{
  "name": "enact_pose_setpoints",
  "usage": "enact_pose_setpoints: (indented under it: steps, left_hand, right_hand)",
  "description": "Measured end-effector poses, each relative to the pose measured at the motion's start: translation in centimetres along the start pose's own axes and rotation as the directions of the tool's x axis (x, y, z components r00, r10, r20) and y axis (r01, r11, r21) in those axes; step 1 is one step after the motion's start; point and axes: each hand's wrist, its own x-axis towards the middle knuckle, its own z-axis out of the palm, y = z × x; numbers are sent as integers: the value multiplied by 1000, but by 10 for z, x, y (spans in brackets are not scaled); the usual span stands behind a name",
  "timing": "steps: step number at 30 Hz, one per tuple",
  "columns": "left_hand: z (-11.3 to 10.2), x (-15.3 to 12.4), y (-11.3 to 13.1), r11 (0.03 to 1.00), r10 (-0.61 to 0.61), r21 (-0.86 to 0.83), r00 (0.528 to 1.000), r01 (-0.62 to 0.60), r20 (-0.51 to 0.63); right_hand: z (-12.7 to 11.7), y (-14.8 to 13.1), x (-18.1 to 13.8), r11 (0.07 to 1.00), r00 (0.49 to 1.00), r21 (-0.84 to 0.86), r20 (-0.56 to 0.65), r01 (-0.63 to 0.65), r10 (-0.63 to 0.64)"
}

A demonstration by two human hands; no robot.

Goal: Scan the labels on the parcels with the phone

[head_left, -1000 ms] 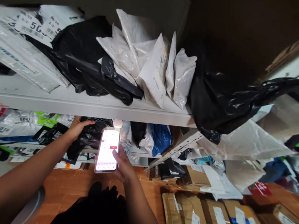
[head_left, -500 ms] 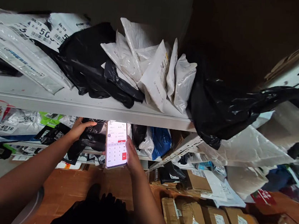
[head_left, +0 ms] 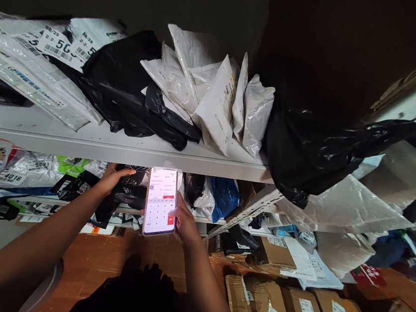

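My right hand (head_left: 184, 222) is wrapped round a smartphone (head_left: 158, 210), its thumb over the right side of the lit number keypad. The phone is upright below the edge of the upper shelf, its top close under that edge. To the left, my left hand (head_left: 112, 180) grips a shiny black plastic parcel (head_left: 131, 187) on the lower shelf. Its thumb lies across the near face, while the other fingers are mostly hidden. To the phone's right are a white mailer (head_left: 206, 202) and a blue bag (head_left: 225, 198).
Above my hands, the white upper shelf (head_left: 118, 153) carries black bags (head_left: 122, 81) and white mailers (head_left: 217, 102). A large black bag (head_left: 306, 147) overhangs its right end by the perforated post (head_left: 250, 208). Labelled cardboard boxes (head_left: 274, 304) stand low on the right.
My right thumb has moved in over the keypad's right side, and the phone has shifted slightly left. My left hand stays at the black parcel.
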Motion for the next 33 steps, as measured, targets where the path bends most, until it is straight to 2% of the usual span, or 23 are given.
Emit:
enact_pose_setpoints:
  steps: [6, 12, 21, 26, 33]
  left_hand:
    - [-1, 3, -3, 1000, -15, 27, 1000, 15, 0]
    - [-2, 5, -7, 999, -16, 38, 1000, 17, -24]
    - [-3, 9, -12, 999, 3, 45, 1000, -2, -10]
    - [-4, 10, -12, 999, -4, 41, 1000, 4, -6]
    - [-2, 7, -8, 1000, -6, 22, 1000, 5, 17]
  right_hand:
    - [1, 0, -4, 1000, 998, -20, 60, -10, 11]
    - [4, -3, -9, 996, 982, -78, 185, -33, 47]
    - [3, -3, -7, 996, 980, -84, 198, -14, 30]
    - [1, -2, -7, 995, 985, -93, 166, -24, 39]
    - [2, 0, -14, 999, 990, 41, 139, -25, 19]
